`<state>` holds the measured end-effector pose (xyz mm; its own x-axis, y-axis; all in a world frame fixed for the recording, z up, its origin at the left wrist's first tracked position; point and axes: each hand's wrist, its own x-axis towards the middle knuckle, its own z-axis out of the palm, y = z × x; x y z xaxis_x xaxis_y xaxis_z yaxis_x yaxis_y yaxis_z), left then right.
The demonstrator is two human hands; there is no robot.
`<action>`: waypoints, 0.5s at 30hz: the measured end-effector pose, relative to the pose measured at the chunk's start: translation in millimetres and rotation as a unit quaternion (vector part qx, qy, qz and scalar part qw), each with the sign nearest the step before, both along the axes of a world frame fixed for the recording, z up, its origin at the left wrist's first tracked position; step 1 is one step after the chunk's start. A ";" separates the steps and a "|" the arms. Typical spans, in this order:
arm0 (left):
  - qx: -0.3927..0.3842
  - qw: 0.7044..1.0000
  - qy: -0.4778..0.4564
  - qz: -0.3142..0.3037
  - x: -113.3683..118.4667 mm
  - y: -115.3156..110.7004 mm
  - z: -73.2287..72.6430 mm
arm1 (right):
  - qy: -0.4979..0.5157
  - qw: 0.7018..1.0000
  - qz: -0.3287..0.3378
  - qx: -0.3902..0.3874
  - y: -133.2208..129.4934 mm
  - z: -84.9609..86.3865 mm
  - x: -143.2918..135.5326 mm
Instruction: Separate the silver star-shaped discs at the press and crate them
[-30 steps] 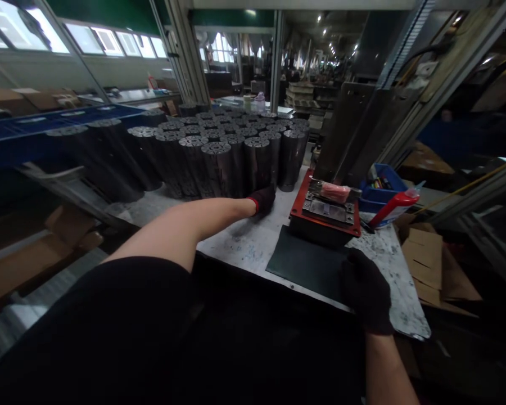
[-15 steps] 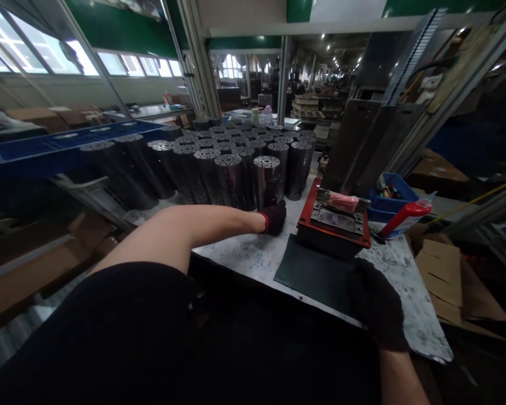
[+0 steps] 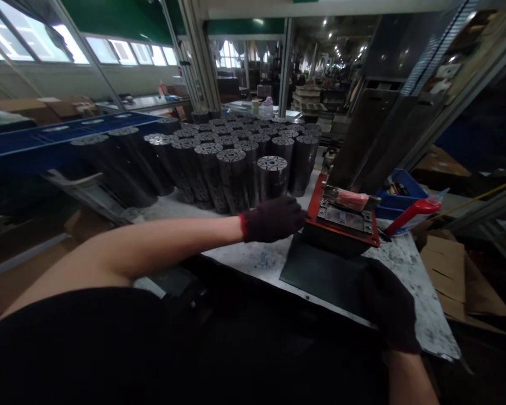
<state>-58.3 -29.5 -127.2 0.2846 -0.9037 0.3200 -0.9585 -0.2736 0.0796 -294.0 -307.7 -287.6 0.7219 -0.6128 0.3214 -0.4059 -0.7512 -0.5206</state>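
My left hand [image 3: 274, 219], in a dark glove with a red cuff, reaches over the table in front of the metal cylinders. Its fingers stretch rightward, close to the left edge of an orange-red fixture [image 3: 314, 211], and nothing shows in them. The nearest cylinder [image 3: 273, 177] stands upright just behind this hand, with a slotted pattern on its top. My right hand [image 3: 390, 306], also gloved, is at the right end of a dark mat [image 3: 320, 275]. Its fingers blend into the dark mat. A pink wrapped piece [image 3: 352, 198] lies on the fixture's metal top.
Several more upright cylinders [image 3: 231, 169] crowd the back of the white table [image 3: 253, 259]. Right of the fixture are a blue bin [image 3: 400, 197] and a red bottle [image 3: 417, 215]. A cardboard box [image 3: 444, 270] stands beyond the table's right edge. Blue trays [image 3: 37, 143] lie at left.
My left hand has come away from the foot of the nearest cylinder and moved right, toward the fixture. My right hand has stayed by the mat. The view has shifted slightly.
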 end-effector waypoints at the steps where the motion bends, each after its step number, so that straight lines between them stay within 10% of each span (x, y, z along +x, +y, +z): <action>1: -0.009 1.000 -0.013 -0.002 2.6 8.2 14.2 | -0.004 1.000 -0.002 0.001 1.0 1.0 0.3; 4: -0.138 0.969 -0.108 0.176 18.6 26.0 54.4 | -0.007 1.000 0.017 -0.013 5.2 7.0 2.0; 6: -0.091 0.962 -0.085 0.243 32.8 28.1 69.2 | 0.000 0.999 0.034 -0.017 7.0 11.7 3.3; 15: -0.022 0.967 -0.061 0.247 55.2 19.4 73.0 | -0.119 0.992 0.035 -0.029 12.3 19.2 0.4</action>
